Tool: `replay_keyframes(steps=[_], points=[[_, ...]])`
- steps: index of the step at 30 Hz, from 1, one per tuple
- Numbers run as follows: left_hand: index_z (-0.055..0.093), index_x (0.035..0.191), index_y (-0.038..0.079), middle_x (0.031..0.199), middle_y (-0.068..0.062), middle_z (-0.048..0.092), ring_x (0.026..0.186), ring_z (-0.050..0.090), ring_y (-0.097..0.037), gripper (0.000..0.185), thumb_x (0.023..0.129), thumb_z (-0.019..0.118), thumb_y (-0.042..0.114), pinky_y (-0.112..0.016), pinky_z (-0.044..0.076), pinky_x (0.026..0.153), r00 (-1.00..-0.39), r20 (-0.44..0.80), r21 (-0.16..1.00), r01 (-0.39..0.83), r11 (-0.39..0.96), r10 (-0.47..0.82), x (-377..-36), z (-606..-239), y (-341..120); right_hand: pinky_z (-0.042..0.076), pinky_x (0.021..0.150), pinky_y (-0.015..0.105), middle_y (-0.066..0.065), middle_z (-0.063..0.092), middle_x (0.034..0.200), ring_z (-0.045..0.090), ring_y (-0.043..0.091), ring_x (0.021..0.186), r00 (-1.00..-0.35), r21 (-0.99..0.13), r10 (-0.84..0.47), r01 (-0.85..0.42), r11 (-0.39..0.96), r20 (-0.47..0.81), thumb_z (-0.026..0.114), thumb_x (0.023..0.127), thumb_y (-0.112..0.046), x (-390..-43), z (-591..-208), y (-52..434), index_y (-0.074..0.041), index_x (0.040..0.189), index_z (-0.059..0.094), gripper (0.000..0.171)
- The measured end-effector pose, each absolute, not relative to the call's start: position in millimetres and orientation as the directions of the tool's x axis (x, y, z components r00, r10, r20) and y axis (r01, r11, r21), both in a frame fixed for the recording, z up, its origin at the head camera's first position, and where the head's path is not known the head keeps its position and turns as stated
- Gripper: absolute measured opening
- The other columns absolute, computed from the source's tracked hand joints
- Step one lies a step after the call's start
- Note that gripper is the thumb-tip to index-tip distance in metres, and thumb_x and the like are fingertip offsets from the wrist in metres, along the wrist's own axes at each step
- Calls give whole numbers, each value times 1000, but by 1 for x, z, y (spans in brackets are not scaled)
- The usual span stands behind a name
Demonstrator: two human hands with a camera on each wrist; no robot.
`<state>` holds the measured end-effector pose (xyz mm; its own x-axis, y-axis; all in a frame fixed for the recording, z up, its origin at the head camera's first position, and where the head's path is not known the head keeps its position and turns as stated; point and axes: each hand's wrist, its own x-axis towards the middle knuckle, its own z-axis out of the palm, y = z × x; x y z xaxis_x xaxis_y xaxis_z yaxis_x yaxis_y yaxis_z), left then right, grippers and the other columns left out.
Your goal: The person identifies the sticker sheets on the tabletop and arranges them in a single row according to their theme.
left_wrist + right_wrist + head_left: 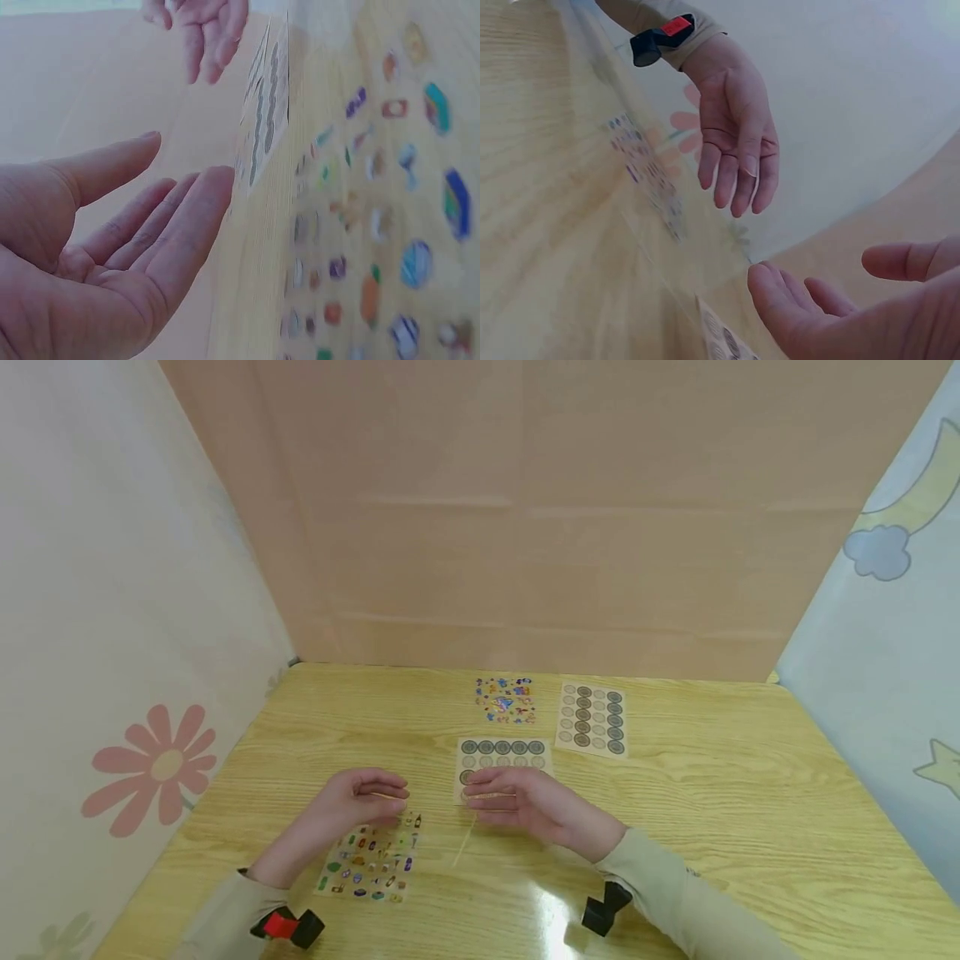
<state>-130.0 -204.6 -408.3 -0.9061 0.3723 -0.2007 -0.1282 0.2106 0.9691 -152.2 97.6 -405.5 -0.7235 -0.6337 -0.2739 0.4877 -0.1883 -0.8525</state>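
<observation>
"Risks now?" one asks.

"Both hands look empty: the left hand [362,797] hangs relaxed over the picture sheet [369,870], which lies left of the circle sheet [502,753], on its near side."

"And the right hand [542,806]?"

"Relaxed too, masking the circle sheet's near part; a blind grab there could crease it. A low-dipping left sleeve [238,912] could drag the picture sheet askew."

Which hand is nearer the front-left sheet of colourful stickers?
Left. The left hand hovers over the sheet near its far edge; the right hand is off to its right.
</observation>
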Motion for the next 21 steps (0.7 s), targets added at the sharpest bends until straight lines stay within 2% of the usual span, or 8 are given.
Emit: replay_keyframes(steps=[5,9,17,21], points=[[51,127,-10,121,-27,57,104,60,-38,48,89,69,12,-44,55,85,-906,-194,973,-127,195,377,-146,-407,-186,39,106,45,29,43,138,45,41,126,-745,-856,-613,473,-208,-262,47,97,-8,-166,-399,115,13,138,35,47],[50,127,-12,123,-28,55,103,62,-34,48,89,69,10,-40,56,85,-910,-176,974,-107,197,375,-162,-406,-177,38,107,44,30,39,141,43,41,127,-763,-863,-586,463,-203,-272,44,99,-9,-181,-398,129,13,140,32,48],[51,132,-2,129,-23,55,106,62,-25,52,88,71,15,-36,54,89,-897,-182,970,-95,225,403,-196,-399,-164,32,111,42,31,26,148,30,41,135,-800,-837,-519,483,-258,-301,37,102,-10,-212,-401,158,10,146,20,51],[52,133,0,130,-25,53,108,61,-31,52,87,72,11,-41,54,89,-893,-186,975,-116,190,409,-210,-395,-156,29,112,42,31,19,150,24,41,138,-814,-823,-490,490,-288,-313,33,104,-10,-224,-403,168,8,148,15,51]])
